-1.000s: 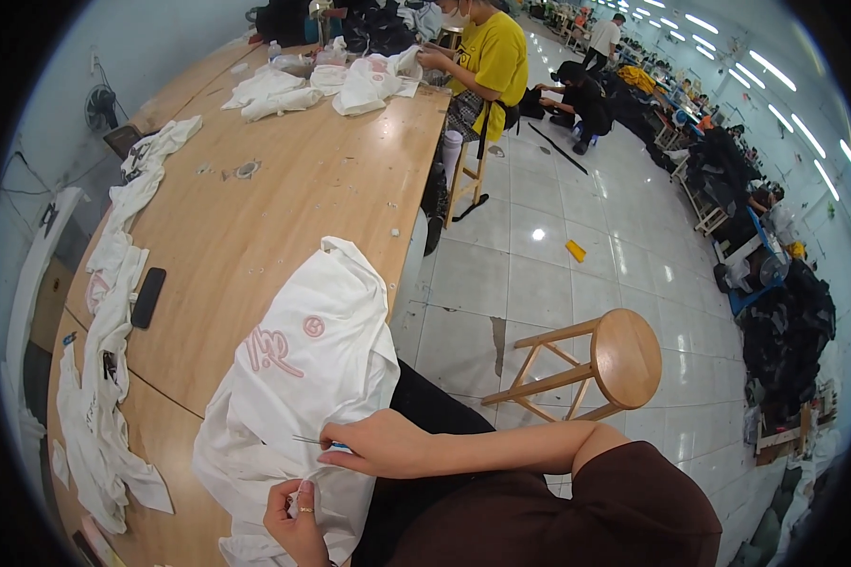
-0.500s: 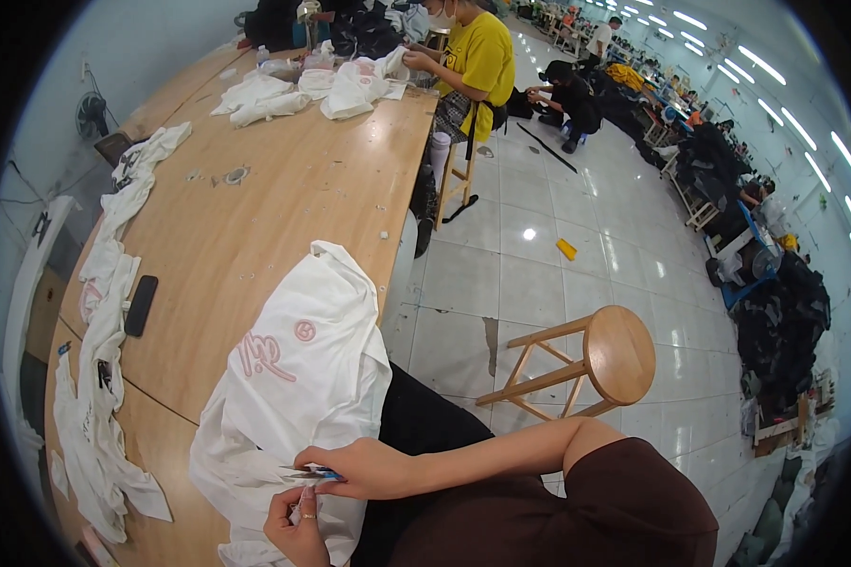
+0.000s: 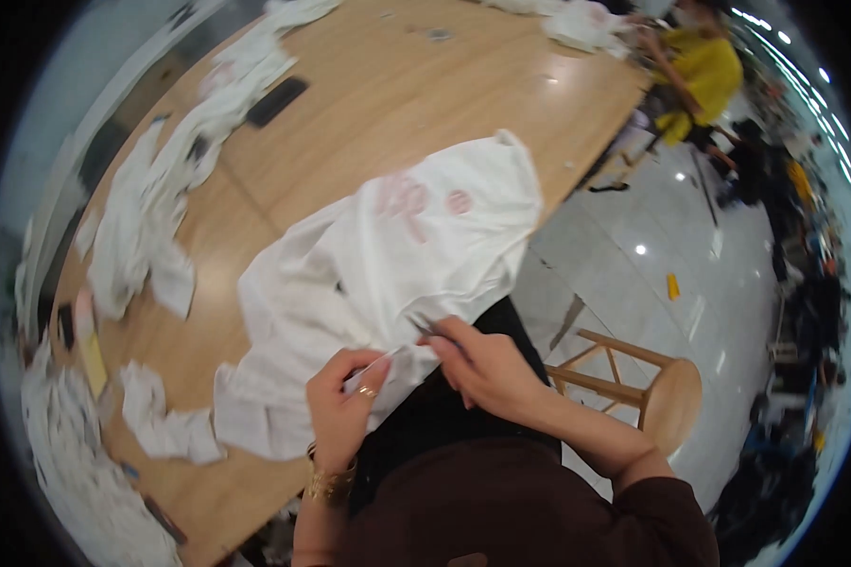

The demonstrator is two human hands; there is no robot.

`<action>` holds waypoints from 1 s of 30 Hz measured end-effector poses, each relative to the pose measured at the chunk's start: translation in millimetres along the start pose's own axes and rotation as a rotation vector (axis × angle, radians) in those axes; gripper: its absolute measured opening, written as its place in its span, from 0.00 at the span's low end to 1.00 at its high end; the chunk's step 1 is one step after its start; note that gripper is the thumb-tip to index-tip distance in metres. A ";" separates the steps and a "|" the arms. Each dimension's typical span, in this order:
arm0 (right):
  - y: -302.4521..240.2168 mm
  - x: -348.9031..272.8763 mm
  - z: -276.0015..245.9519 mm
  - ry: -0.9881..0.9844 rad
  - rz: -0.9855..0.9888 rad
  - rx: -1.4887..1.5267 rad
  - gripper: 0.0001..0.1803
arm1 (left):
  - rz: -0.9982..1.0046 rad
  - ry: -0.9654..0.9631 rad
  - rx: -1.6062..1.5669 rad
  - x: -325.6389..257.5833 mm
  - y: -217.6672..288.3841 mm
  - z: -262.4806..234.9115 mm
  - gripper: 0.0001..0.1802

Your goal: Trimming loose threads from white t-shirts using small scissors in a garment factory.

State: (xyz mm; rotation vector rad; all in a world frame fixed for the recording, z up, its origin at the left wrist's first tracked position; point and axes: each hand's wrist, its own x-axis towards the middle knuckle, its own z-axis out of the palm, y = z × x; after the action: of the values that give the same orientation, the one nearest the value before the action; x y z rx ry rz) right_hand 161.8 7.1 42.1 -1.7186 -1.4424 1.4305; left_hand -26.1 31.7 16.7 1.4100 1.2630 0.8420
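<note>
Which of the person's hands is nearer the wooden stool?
Right. The right hand is left of the wooden stool; the left hand is farther left, pinching the white garment.

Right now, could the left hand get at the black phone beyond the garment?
Probably, with a stretch: the black phone lies uncovered on the table. But the left hand pinches the garment, which lies between them, so it would likely need to let go first.

Garment (image 3: 468,255) on table (image 3: 359,104), stool (image 3: 671,406) right
</note>
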 end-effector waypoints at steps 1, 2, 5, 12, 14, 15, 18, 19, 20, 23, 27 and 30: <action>-3.4 -5.7 0.5 -0.051 -0.012 0.004 0.12 | -0.026 0.042 0.015 -1.5 1.0 0.7 0.05; -5.6 -12.4 4.3 -0.092 -0.028 0.089 0.10 | -0.026 0.021 -0.019 -2.1 1.1 0.4 0.05; -4.7 -20.3 14.2 -0.150 -0.107 0.095 0.08 | -0.017 0.020 -0.045 -5.8 2.7 -2.6 0.05; 2.6 -18.7 18.9 -0.089 -0.200 -0.211 0.11 | 0.052 0.021 -0.008 -9.9 1.9 -2.2 0.04; 3.0 -17.4 20.2 -0.059 -0.240 -0.196 0.08 | 0.060 0.022 -0.009 -9.9 2.0 -1.4 0.04; 3.0 -17.0 20.3 -0.028 -0.282 -0.182 0.07 | 0.071 0.024 -0.009 -9.8 2.3 -0.9 0.04; 1.2 -16.9 17.6 -0.033 -0.282 -0.219 0.07 | 0.056 0.004 0.020 -9.4 4.7 -1.1 0.04; 0.9 -16.8 16.9 -0.033 -0.280 -0.219 0.07 | 0.054 0.003 0.020 -9.4 5.4 -0.9 0.04; 0.5 -16.8 16.0 -0.026 -0.284 -0.237 0.07 | 0.058 -0.005 0.045 -9.3 6.5 -0.8 0.04; 1.6 -14.9 15.1 -0.025 -0.287 -0.242 0.09 | 0.072 -0.010 0.060 -8.7 9.6 1.0 0.04; -0.6 -10.3 13.9 -0.139 -0.110 0.064 0.13 | 0.082 0.002 0.021 -6.7 7.2 1.9 0.04; 13.1 -5.0 23.8 -0.140 -0.052 0.300 0.15 | 0.074 -0.035 -0.029 -5.6 3.8 1.2 0.05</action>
State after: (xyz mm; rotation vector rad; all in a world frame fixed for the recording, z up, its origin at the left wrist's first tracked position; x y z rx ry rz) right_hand 146.1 -7.8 24.9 -1.4114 -1.2544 1.6704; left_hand -25.2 26.2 20.8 1.4493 1.1737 0.8783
